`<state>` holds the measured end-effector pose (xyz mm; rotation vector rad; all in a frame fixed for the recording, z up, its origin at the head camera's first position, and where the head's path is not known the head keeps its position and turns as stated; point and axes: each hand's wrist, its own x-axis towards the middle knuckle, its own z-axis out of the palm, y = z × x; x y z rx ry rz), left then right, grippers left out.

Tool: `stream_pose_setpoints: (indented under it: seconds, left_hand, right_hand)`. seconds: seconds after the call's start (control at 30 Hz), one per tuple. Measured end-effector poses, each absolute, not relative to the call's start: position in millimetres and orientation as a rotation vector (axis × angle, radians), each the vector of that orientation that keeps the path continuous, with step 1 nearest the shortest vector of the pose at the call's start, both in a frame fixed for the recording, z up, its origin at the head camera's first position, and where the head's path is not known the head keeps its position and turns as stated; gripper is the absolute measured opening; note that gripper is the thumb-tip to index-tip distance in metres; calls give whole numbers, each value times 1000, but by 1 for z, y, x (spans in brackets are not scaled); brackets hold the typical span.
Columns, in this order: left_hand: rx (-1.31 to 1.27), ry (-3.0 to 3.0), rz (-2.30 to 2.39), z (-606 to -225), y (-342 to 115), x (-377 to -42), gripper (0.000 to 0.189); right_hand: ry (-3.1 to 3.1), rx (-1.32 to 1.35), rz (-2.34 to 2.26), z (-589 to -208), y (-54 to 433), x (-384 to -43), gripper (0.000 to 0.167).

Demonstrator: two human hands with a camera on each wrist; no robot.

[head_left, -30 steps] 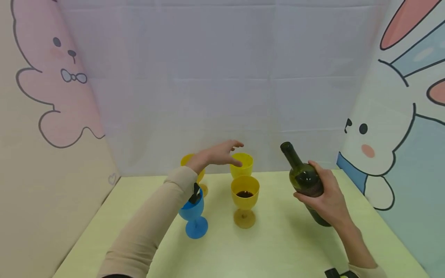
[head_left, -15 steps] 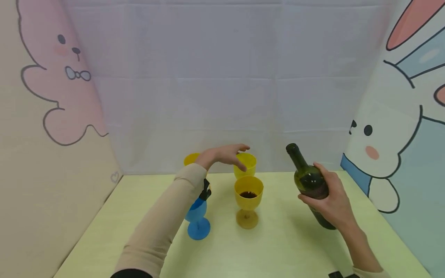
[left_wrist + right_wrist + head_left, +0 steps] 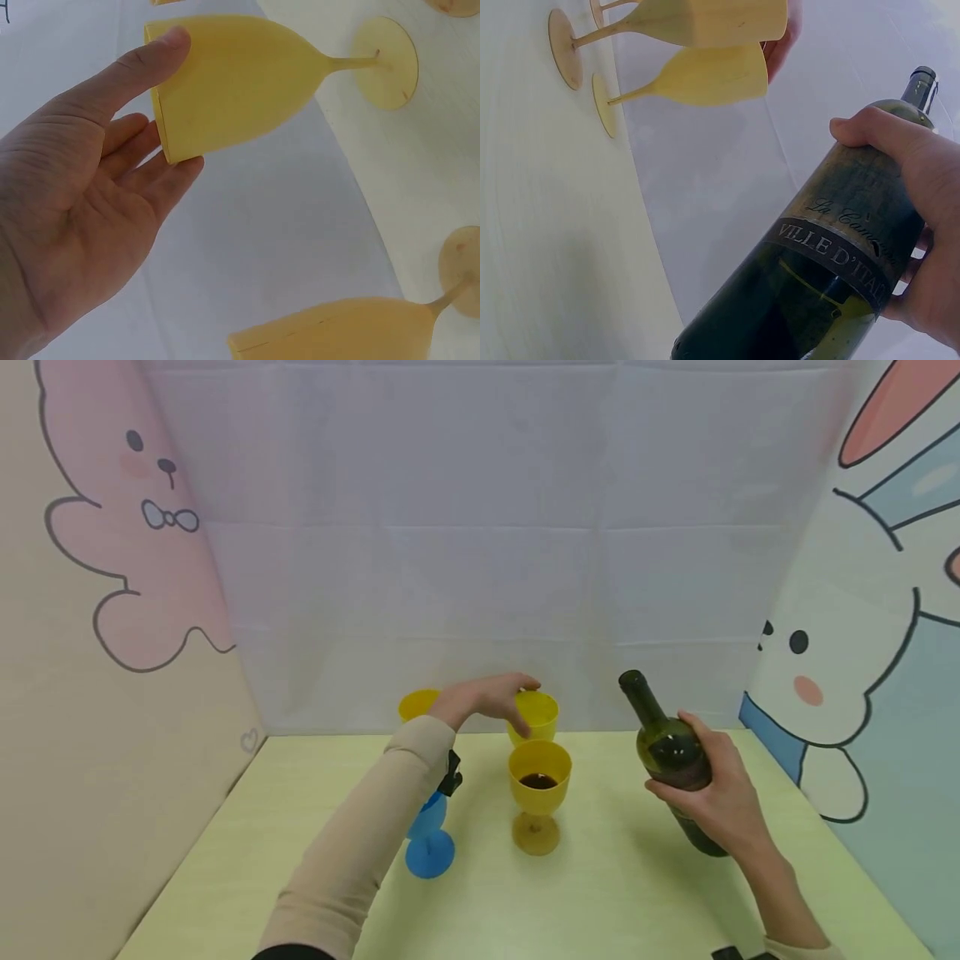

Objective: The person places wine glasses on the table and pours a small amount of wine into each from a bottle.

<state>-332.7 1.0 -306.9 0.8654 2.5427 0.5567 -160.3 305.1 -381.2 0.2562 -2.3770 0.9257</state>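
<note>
My left hand (image 3: 491,697) reaches over the table to the back yellow goblet (image 3: 542,720). In the left wrist view, its thumb lies on one side of the goblet's rim and the fingertips (image 3: 184,174) on the other, pinching it; the goblet's foot stands on the table. My right hand (image 3: 723,793) grips a dark green wine bottle (image 3: 675,756) round its label, tilted with the neck up and to the left. A nearer yellow goblet (image 3: 538,802) with dark liquid inside stands just in front of the back one.
Another yellow goblet (image 3: 417,702) stands at the back left, partly behind my left forearm. A blue goblet (image 3: 430,856) is nearer, its bowl mostly covered by the sleeve (image 3: 375,827). A white cloth (image 3: 420,527) hangs behind the table's (image 3: 600,893) back edge.
My left hand has come down and its thumb and fingers have closed on the back yellow goblet's rim. The bottle stays about where it was in my right hand.
</note>
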Motion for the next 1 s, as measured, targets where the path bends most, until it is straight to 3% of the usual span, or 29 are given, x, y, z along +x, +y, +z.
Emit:
stream_pose_setpoints:
  seconds: [1.0]
  left_hand:
    - [758,2575,612,-309,-4,-331,83]
  right_hand:
    - [-2479,462,549,-349,311,-210,100]
